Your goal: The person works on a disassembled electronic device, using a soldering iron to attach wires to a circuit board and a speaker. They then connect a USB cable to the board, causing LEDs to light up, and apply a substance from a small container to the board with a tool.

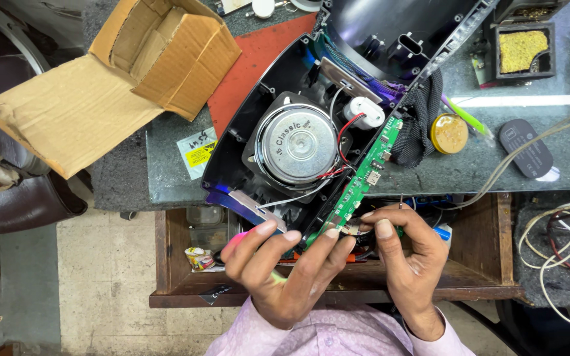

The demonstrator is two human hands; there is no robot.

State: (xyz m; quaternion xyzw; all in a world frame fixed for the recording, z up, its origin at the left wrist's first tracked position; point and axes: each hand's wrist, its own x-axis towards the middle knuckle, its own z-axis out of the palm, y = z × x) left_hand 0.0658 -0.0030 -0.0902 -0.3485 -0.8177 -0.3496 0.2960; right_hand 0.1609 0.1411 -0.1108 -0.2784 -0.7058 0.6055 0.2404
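Two hands (338, 254) are pinching the green circuit board's (364, 175) lower end, just beside the exposed round speaker (296, 144). Its black casing (258, 112) is lying opened on the desk (166, 171), wires still attached.

A grey bench (166, 178) carries a cardboard box (120, 79) upper left, a red mat (252, 66), an opened speaker shell (285, 145) (centre), and a tin (449, 133).

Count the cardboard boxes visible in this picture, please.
1. An open brown cardboard box lies at the upper left, on the edge of the grey workbench, flaps spread. Others may be hidden outside the frame.
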